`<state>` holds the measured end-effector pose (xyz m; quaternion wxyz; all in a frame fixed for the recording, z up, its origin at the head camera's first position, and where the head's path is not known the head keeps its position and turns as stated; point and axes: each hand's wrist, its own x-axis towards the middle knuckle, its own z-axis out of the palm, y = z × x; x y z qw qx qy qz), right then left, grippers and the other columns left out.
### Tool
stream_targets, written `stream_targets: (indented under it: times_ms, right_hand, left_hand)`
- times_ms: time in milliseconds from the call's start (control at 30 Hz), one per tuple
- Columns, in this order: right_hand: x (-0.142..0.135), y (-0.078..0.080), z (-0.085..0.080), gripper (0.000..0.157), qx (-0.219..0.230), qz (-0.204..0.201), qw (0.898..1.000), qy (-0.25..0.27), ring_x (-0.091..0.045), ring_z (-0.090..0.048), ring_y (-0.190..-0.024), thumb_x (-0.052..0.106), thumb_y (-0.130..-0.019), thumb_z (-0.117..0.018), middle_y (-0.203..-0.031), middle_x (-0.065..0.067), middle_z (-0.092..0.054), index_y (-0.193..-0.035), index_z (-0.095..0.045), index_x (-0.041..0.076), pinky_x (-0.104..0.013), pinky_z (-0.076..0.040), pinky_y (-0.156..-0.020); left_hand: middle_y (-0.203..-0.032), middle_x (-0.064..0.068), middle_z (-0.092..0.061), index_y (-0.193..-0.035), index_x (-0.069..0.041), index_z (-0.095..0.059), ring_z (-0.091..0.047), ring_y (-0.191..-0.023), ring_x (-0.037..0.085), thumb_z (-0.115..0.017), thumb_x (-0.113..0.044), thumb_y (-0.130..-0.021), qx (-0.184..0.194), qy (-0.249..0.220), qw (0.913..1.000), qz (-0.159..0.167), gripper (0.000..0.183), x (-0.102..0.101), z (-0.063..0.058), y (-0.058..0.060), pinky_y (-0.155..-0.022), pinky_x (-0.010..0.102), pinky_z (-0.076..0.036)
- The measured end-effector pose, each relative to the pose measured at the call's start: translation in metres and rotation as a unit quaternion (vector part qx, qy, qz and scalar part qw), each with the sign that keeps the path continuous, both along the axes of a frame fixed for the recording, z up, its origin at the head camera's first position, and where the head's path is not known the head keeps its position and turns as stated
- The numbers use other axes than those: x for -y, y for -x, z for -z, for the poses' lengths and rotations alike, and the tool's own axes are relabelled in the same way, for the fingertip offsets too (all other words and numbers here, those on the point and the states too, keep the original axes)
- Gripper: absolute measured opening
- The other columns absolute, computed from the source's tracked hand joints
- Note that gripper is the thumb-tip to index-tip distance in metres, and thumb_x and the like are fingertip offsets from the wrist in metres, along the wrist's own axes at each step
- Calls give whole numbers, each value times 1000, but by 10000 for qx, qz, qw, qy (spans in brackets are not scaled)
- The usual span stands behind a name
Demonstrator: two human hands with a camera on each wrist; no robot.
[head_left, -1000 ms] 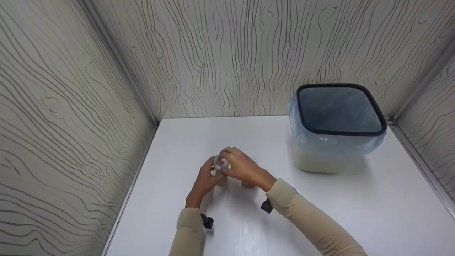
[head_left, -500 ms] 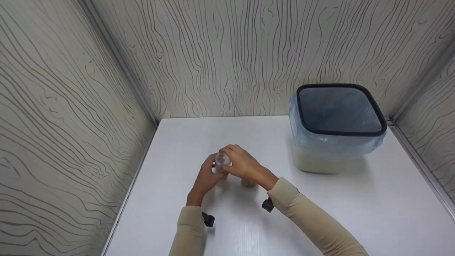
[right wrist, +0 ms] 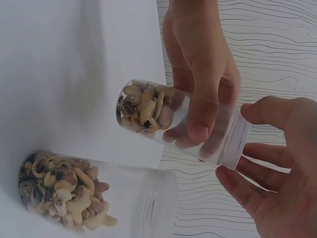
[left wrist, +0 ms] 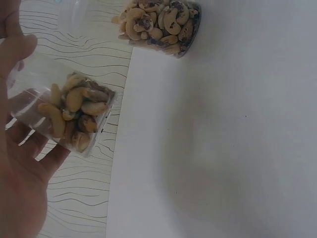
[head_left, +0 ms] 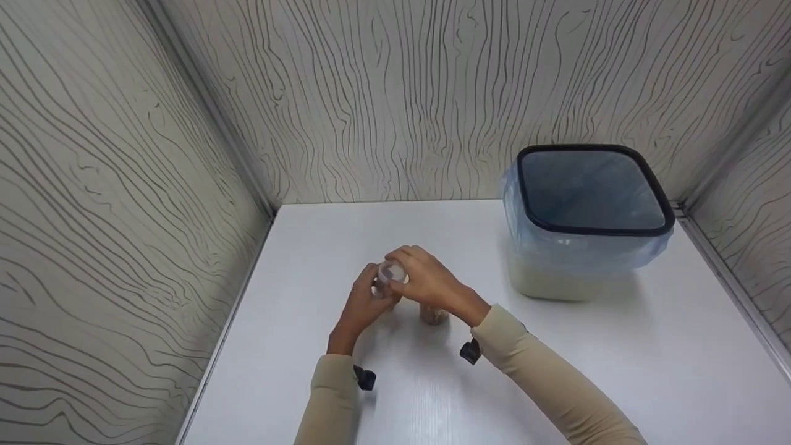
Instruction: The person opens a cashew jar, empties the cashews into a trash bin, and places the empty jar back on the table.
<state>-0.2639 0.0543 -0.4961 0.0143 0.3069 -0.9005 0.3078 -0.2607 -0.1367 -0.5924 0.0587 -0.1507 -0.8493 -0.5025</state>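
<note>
My left hand (head_left: 361, 307) grips a clear plastic jar (right wrist: 173, 106) with cashew nuts (right wrist: 146, 106) in its bottom part. In the right wrist view the thumb lies along the near side and the fingers show through the wall. On the jar's mouth sits a translucent lid (right wrist: 235, 142), which the fingertips of my right hand (head_left: 426, 281) hold by its rim. A second clear jar (right wrist: 64, 191), fuller of nuts, stands on the table beside the held jar, with a lid (right wrist: 158, 203) on it. In the head view my right hand partly covers this second jar.
A square bin (head_left: 550, 281) with a black rim and a bluish bag liner (head_left: 519, 216) stands at the back right of the white table (head_left: 296, 259). Wood-patterned panels (head_left: 383, 111) enclose the table at the back and sides.
Both hands have shifted slightly right and away from me with the held jar. More of the standing jar shows below my right hand now. The bin has stayed put.
</note>
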Motion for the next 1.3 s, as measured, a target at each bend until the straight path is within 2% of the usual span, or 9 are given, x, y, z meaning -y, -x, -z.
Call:
stream_targets:
  times_ms: [200,367,567,767,900,1033,1133,1233,1300]
  right_hand:
    - [-4,0,-4,49,-64,-11,9999,87,-30,-63,-129,22,-94,-75,-137,-12,-67,-139,-65,5,-48,-55,-108]
    - [-6,-1,-7,48,-193,-75,9997,137,-31,-63,-128,20,-95,-75,-137,-13,-68,-138,-65,3,-48,-55,-108]
    - [-9,1,-11,48,26,54,9998,185,-29,-64,-126,21,-95,-76,-138,-12,-67,-139,-66,6,-46,-57,-105]
    - [-12,2,-16,44,102,69,9995,284,-30,-64,-127,22,-97,-75,-137,-12,-68,-137,-66,6,-47,-57,-105]
    - [-14,4,-17,42,169,30,9990,424,-34,-65,-125,20,-97,-75,-136,-13,-68,-135,-67,6,-48,-58,-102]
    - [-15,6,-17,41,244,16,9982,556,-36,-65,-123,18,-97,-75,-134,-14,-69,-134,-67,5,-49,-58,-101]
    - [-16,7,-17,40,237,-7,9979,597,-35,-66,-121,17,-97,-74,-133,-14,-69,-134,-67,4,-49,-59,-99]
    - [-18,8,-19,40,223,-1,9978,618,-35,-66,-120,17,-97,-73,-133,-14,-69,-134,-67,4,-47,-60,-97]
    - [-18,9,-21,39,238,1,9976,656,-35,-66,-120,19,-98,-73,-133,-14,-69,-134,-67,4,-47,-60,-97]
  left_hand:
    - [-121,-1,-61,-140,-14,-61,-56,-104,16,-83,-21,-88,-45,-54,10000,6,56,-4,-2,1,-91,37,-53]
    - [-124,0,-61,-143,-16,-59,-61,-106,16,-83,-23,-89,-53,-84,9999,52,60,-7,-6,1,-95,38,-56]
    - [-129,4,-71,-143,-17,-58,-70,-104,17,-81,-24,-92,-72,-101,9999,105,56,-11,-11,3,-92,35,-60]
    - [-122,4,-71,-141,-13,-57,-65,-100,16,-79,-19,-93,-206,-51,9996,186,53,-14,-14,6,-85,31,-57]
    - [-123,2,-70,-140,-13,-56,-65,-102,16,-81,-23,-94,-131,25,9998,152,54,-16,-16,8,-88,34,-57]
    - [-132,4,-69,-141,-12,-54,-66,-119,19,-84,-31,-93,-14,10,9999,158,60,-17,-18,10,-101,42,-57]
    - [-139,6,-67,-142,-11,-54,-65,-130,23,-85,-29,-93,7,-48,9998,171,60,-19,-20,11,-109,47,-54]
    - [-136,7,-69,-140,-10,-55,-66,-125,23,-83,-23,-94,-145,50,9998,133,55,-21,-22,12,-104,46,-57]
    - [-131,8,-70,-138,-9,-55,-68,-116,22,-81,-19,-94,-351,189,9992,101,52,-22,-24,13,-96,43,-60]
